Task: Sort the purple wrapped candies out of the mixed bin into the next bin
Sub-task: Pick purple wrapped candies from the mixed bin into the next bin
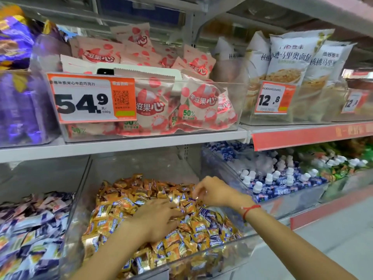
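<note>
A clear mixed bin (80, 199) on the lower shelf holds a heap of orange and gold wrapped candies with a few purple wrapped candies (207, 216) among them. My left hand (159, 219) lies on the heap, fingers spread into the candies. My right hand (212, 191) hovers at the back right of the heap, its fingertips pinching a small purple wrapped candy (196, 198). The clear bin to the left (70, 211) holds purple and white wrapped candies (30, 223).
A bin of blue packs and white-capped bottles (272, 180) stands to the right. The shelf above (121, 145) carries a bin of pink snack bags with a 54.9 price tag (90, 100) and white bread bags (286, 63).
</note>
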A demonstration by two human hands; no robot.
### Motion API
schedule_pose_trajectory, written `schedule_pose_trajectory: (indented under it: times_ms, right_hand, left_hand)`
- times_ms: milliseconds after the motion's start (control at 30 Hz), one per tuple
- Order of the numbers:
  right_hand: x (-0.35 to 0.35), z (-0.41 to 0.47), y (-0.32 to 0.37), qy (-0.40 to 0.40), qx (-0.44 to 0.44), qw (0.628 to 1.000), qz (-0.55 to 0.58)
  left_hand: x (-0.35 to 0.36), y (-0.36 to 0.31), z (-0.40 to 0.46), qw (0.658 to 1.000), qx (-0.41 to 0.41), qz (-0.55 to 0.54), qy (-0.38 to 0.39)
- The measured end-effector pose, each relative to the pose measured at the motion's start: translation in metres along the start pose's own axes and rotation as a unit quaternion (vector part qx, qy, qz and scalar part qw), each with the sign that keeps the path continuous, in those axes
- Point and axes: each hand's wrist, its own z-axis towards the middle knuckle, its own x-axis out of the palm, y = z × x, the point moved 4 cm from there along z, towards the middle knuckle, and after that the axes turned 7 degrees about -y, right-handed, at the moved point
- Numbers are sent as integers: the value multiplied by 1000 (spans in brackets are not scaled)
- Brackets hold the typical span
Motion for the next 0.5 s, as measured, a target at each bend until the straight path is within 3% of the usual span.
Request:
schedule_pose_trajectory:
  times_ms: [100, 200, 333, 400, 500]
  right_hand:
    - [23, -5, -8, 68, 37, 989, -128]
    - [42, -5, -8, 117, 41, 979, -162]
    - [44, -4, -10, 110, 34, 989, -89]
    - [39, -12, -14, 93, 38, 995, -22]
    - [27, -24, -23, -13, 45, 996, 79]
  left_hand:
    - [5, 7, 3, 998, -43, 23, -41]
    - [1, 13, 4, 987, -89, 100, -83]
    - [-10, 13, -1, 968, -132, 168, -129]
    - [-17, 10, -4, 968, -132, 137, -163]
    - [-28, 4, 1, 968, -110, 31, -222]
